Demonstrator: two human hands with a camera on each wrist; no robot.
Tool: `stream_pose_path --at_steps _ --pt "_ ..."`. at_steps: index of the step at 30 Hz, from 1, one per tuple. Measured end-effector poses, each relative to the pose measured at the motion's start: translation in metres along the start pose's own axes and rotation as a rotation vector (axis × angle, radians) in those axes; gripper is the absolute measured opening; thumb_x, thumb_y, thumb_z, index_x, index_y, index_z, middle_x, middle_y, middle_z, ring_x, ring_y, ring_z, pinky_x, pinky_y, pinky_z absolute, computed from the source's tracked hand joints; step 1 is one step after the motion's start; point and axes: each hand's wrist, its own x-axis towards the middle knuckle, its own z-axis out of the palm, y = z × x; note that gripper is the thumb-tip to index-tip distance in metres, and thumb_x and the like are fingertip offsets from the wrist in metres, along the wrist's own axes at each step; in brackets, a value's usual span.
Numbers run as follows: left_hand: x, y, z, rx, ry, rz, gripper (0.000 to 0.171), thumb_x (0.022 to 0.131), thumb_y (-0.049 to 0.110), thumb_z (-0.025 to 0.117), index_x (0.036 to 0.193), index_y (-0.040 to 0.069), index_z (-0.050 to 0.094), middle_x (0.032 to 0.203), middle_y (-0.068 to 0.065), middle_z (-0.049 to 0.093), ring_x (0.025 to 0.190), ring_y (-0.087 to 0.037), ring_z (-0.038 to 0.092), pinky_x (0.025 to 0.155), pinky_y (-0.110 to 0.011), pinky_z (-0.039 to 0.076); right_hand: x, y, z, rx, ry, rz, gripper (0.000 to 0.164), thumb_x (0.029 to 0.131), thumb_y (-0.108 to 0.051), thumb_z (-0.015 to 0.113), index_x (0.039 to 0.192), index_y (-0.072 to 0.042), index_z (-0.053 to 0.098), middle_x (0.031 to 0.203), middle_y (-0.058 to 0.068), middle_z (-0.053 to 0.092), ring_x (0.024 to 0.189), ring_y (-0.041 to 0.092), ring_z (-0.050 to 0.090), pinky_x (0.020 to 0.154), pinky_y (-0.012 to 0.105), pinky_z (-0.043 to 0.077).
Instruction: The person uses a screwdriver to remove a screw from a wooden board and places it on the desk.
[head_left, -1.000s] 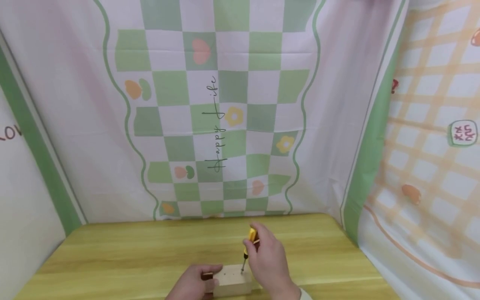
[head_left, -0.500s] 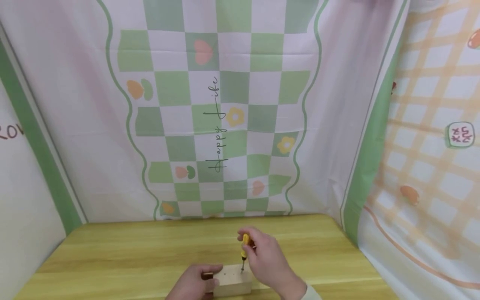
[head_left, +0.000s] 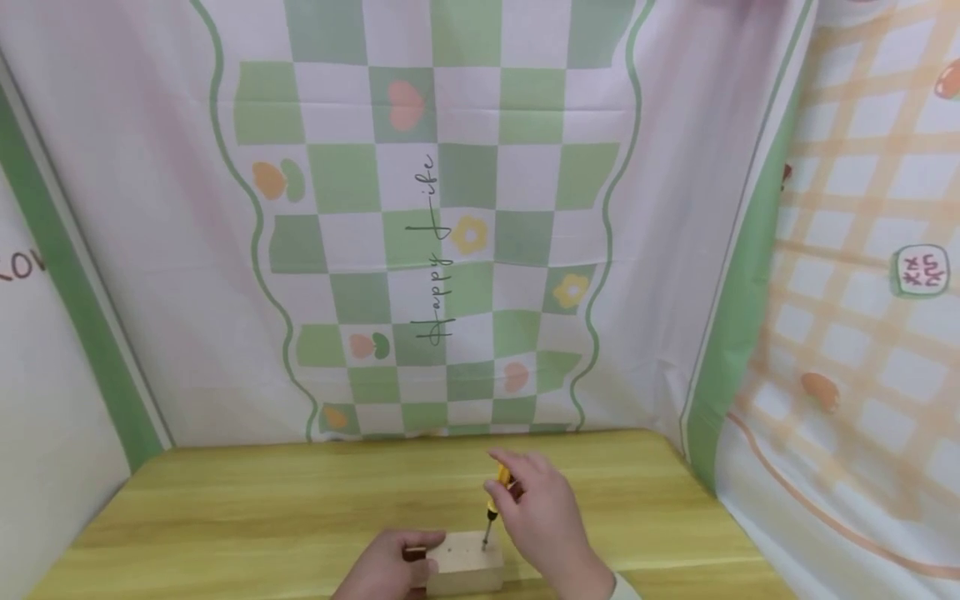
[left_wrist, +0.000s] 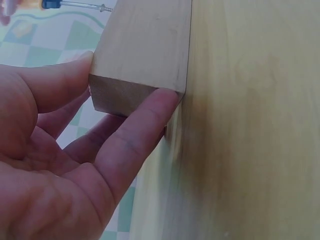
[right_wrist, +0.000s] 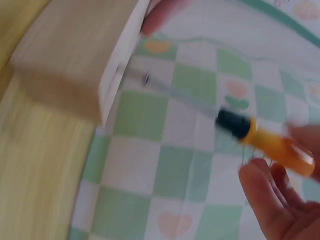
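A pale wooden block (head_left: 465,577) lies on the table near its front edge, small dark holes in its upper face. My left hand (head_left: 384,568) grips its left end between thumb and fingers, as the left wrist view also shows on the block's end (left_wrist: 120,95). Above the block's right side, my right hand (head_left: 547,521) holds a screwdriver (right_wrist: 275,147) by its yellow handle, thumb and fingertips around it. The slim shaft leans slightly, its tip at the head of a screw (right_wrist: 134,75) that stands partly out of the block's upper face.
The yellow wood-grain table (head_left: 247,508) stretches out around the block. Behind it hangs a green-and-white checked cloth (head_left: 465,175) with printed lettering. An orange-checked cloth (head_left: 862,333) hangs on the right side and a white panel (head_left: 60,358) stands on the left.
My right hand's fingers have shifted around the handle; the screwdriver's top tipped left, then back right, with its tip staying at the screw. My left hand and the block have stayed put.
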Motion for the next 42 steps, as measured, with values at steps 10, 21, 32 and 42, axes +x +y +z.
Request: stream_pose_path --at_steps 10,21,32,42 --pt "-0.001 0.001 0.0 0.011 0.002 -0.006 0.039 0.09 -0.002 0.067 0.129 -0.006 0.062 0.121 -0.027 0.063 0.105 -0.035 0.064 0.079 -0.048 0.058 -0.008 -0.012 0.013 -0.045 0.168 -0.004 0.045 0.085 0.0 0.075 0.127 0.009 0.062 0.084 0.001 0.064 0.066 0.005 0.054 0.056 0.02 0.051" --pt "0.004 -0.001 -0.002 0.046 0.011 -0.048 0.038 0.091 -0.001 0.067 0.129 -0.004 0.064 0.122 -0.028 0.062 0.106 -0.038 0.063 0.077 -0.05 0.058 -0.001 -0.01 0.007 0.117 0.022 -0.05 0.036 0.087 0.01 0.068 0.122 0.004 0.064 0.102 0.002 0.069 0.08 0.011 0.065 0.067 0.02 0.056" --pt "0.004 -0.003 -0.002 0.053 0.009 -0.021 0.039 0.09 -0.001 0.068 0.128 -0.003 0.064 0.123 -0.028 0.062 0.108 -0.038 0.062 0.078 -0.049 0.058 0.013 0.025 -0.01 0.384 -0.315 -0.16 0.027 0.096 -0.001 0.063 0.12 -0.013 0.065 0.104 0.0 0.068 0.081 0.016 0.063 0.065 0.027 0.057" --pt "0.004 -0.002 -0.003 0.017 -0.006 -0.04 0.039 0.09 -0.001 0.067 0.129 -0.004 0.063 0.124 -0.026 0.062 0.108 -0.038 0.062 0.079 -0.049 0.058 -0.001 -0.006 0.004 -0.049 0.036 0.024 0.04 0.089 -0.018 0.077 0.127 -0.01 0.068 0.093 -0.006 0.052 0.07 0.002 0.052 0.057 0.02 0.05"
